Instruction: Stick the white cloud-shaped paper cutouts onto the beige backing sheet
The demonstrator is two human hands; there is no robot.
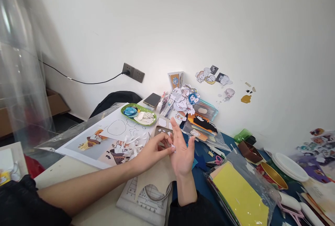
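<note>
My left hand (154,147) reaches in from the left, thumb and fingers pinched on a small white piece (173,146) that looks like paper. The piece touches or hovers just over the palm of my right hand (181,154); I cannot tell which. That right hand is turned palm up with its fingers stretched out. Just behind my hands lies a brownish tray (157,130) with small white cutouts. Beneath them is a beige sheet (149,177) with shapes cut away, on top of a printed pad (125,198). White paper scraps (134,145) are heaped left of my hands.
A green tray (154,123) holds blue and cream cutouts. Behind it lies a phone (152,100). Paper character cutouts (183,98) pile up near the wall. To the right are pink-handled scissors (217,160), a bagged yellow sheet (238,194) and a round gold tin (272,177).
</note>
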